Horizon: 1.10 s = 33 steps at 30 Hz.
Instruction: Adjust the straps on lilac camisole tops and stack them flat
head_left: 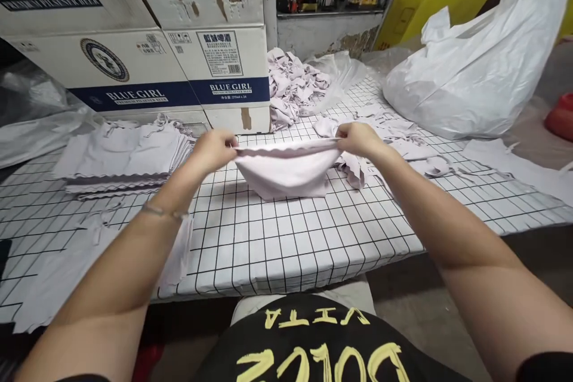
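Between my two hands a pale pink piece of fabric (286,170) is stretched taut, its top edge nearly level and its lower part hanging down to the table. My left hand (217,149) pinches the left end of that edge. At the other end, my right hand (358,138) grips the upper corner, fingers closed. To the left of my left hand lies a neat stack of similar pale garments (129,152) with wavy edges. Loose pale fabric pieces (403,137) are scattered beside and beyond my right hand.
A grid-patterned cloth (277,245) covers the table. Large white and blue cartons (134,65) stand at the back left, beside a fabric heap (295,83). A full white plastic bag (474,65) sits at the back right. More pale garments (67,268) lie at the front left.
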{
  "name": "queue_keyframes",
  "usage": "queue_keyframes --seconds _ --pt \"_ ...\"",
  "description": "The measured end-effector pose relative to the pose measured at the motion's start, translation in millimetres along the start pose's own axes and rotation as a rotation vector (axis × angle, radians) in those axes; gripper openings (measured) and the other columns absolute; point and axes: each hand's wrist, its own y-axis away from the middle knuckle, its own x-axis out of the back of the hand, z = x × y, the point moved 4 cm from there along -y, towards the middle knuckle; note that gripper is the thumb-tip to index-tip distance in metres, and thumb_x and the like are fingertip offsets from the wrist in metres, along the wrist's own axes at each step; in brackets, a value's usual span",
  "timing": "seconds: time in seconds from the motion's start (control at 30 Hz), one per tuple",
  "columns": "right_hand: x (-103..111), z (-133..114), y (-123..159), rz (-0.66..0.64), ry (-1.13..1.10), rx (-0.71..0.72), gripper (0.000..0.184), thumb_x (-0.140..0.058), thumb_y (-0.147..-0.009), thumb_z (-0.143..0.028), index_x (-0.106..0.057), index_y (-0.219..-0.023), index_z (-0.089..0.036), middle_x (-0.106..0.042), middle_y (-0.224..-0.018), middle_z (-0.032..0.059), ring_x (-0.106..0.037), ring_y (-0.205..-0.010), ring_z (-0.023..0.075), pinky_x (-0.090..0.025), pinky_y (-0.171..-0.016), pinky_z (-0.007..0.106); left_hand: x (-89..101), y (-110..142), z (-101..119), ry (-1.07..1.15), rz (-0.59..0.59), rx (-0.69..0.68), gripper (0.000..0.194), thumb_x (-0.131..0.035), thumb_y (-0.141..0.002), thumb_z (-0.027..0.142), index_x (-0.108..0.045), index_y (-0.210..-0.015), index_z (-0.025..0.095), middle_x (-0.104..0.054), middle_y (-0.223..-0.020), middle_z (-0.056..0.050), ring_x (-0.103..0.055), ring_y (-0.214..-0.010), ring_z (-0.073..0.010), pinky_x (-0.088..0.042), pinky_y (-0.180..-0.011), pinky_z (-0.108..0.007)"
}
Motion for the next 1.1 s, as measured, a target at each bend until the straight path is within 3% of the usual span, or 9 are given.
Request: queue_keyframes --seconds 0.1,0.2,0.47,0.63,0.7,0.8,0.97,1.03,1.1 --pt "24.8 3.8 -25.6 -0.083 -0.229 -0.124 0.014 -0.063 -0.072 -0.002 -0.062 -0.073 -0.016 -0.057 -0.062 0.0011 -0.053 -0.058 0.0163 -0.039 -0.053 0.025 26.9 -28.0 8.3 0.056 0.02 0.023 0.009 -0.068 -0.065 0.024 -0.064 -0.07 0.019 -0.059 -0.067 -0.002 -0.048 -0.06 -0.0157 -0.033 -0.055 -0.026" --pt "30.9 13.7 -18.8 -0.115 -0.365 -0.096 0.013 -0.063 -0.074 -0.002 -0.064 -0.072 -0.015 -0.057 -0.06 0.0005 -0.055 -0.055 0.0147 -0.041 -0.054 0.025 29.2 -11.1 8.8 0.109 -0.005 0.001 0.011 -0.067 -0.065 0.026 -0.065 -0.073 0.019 -0.057 -0.063 -0.001 -0.046 -0.055 -0.0139 -0.031 -0.052 -0.025" --pt "-73.1 57.4 102.3 -0.353 -0.244 0.043 0.015 -0.056 -0.067 -0.01 -0.067 -0.072 -0.019 -0.064 -0.07 0.0004 -0.06 -0.07 0.0211 -0.044 -0.061 0.027 -89.2 141.6 -39.0 0.117 -0.377 0.074 0.014 -0.049 -0.075 0.025 -0.061 -0.078 0.02 -0.053 -0.06 0.002 -0.052 -0.06 -0.0164 -0.035 -0.057 -0.024" --pt "-83.0 63.0 154.3 -0.586 -0.431 0.171 0.015 -0.061 -0.075 -0.022 -0.069 -0.088 -0.02 -0.065 -0.089 0.0031 -0.059 -0.077 0.0221 -0.046 -0.067 0.03 -94.7 187.5 -59.4 0.105 -0.52 0.084 0.015 -0.051 -0.082 0.031 -0.061 -0.084 0.021 -0.055 -0.067 0.001 -0.054 -0.064 -0.0173 -0.041 -0.061 -0.026" --pt "-71.4 59.4 157.5 -0.625 -0.515 0.232 0.019 -0.067 -0.08 -0.033 -0.067 -0.094 -0.02 -0.063 -0.093 0.0046 -0.058 -0.081 0.0227 -0.048 -0.07 0.031 -84.8 187.1 -47.8 0.148 -0.508 -0.019 0.019 -0.057 -0.083 0.037 -0.064 -0.091 0.022 -0.062 -0.082 -0.003 -0.059 -0.077 -0.0203 -0.045 -0.068 -0.028" --pt "-57.8 44.2 147.0 -0.45 -0.51 0.362 0.022 -0.07 -0.083 -0.036 -0.065 -0.097 -0.02 -0.06 -0.097 0.0063 -0.056 -0.089 0.0237 -0.048 -0.077 0.034 -88.7 179.1 -5.7 0.296 -0.482 -0.322 0.022 -0.052 -0.091 0.036 -0.067 -0.098 0.022 -0.066 -0.096 -0.008 -0.06 -0.093 -0.023 -0.047 -0.082 -0.033" --pt "-83.9 -5.0 126.8 -0.272 -0.192 0.8 0.035 -0.06 -0.082 -0.006 -0.068 -0.109 -0.026 -0.055 -0.125 0.0085 -0.048 -0.109 0.0283 -0.038 -0.094 0.046 -150.5 173.6 63.8 0.468 -0.612 -0.923 0.035 -0.048 -0.096 0.033 -0.061 -0.126 0.022 -0.062 -0.128 -0.013 -0.052 -0.125 -0.0272 -0.032 -0.11 -0.048" --pt "-100.0 -11.8 109.5 -0.265 -0.134 0.769 0.025 -0.061 -0.078 -0.004 -0.07 -0.094 -0.021 -0.063 -0.107 0.0086 -0.051 -0.102 0.0286 -0.038 -0.091 0.044 -172.6 172.0 73.5 0.434 -0.654 -1.041 0.047 -0.051 -0.094 0.039 -0.049 -0.139 0.024 -0.049 -0.144 -0.012 -0.037 -0.138 -0.0294 -0.021 -0.116 -0.053" --pt "-108.1 -5.0 83.6 -0.277 -0.272 0.514 0.013 -0.062 -0.076 -0.006 -0.065 -0.083 -0.018 -0.065 -0.085 0.0063 -0.056 -0.089 0.0257 -0.043 -0.083 0.037 -184.4 171.1 76.0 0.371 -0.689 -1.097 0.057 -0.05 -0.095 0.043 -0.038 -0.147 0.025 -0.04 -0.15 -0.011 -0.029 -0.142 -0.0292 -0.015 -0.118 -0.054"
